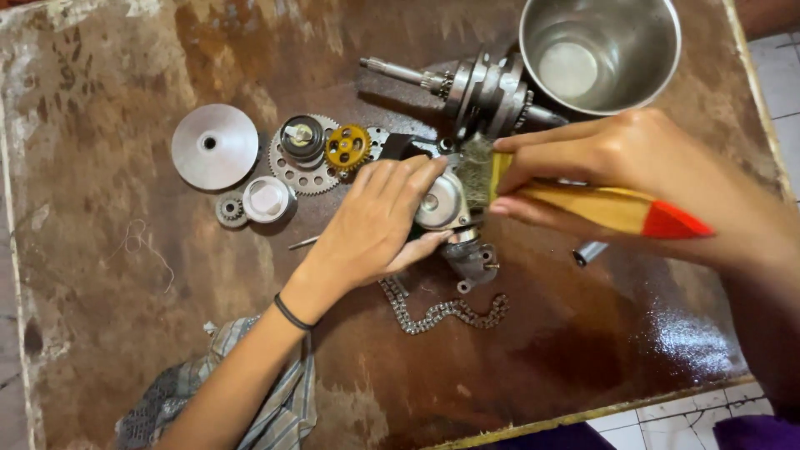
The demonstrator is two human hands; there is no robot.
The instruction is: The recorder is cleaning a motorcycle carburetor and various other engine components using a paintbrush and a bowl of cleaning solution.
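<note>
While the stained brown desk [108, 275] lay open to the left and front, parts crowded its middle and far edge. Left hand [379, 225] clamped a small grey cast metal part [442, 204] at mid-desk. Right hand [617, 158] gripped a paintbrush [583, 204], its wooden, red-tipped handle lying left to right, bristles pointing left onto the part. A roller chain [442, 311] curled just in front; a shiny steel pot [600, 52] stood behind.

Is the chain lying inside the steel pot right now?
No, the chain lies on the brown tabletop below the left hand, while the steel pot sits apart at the top.
</note>
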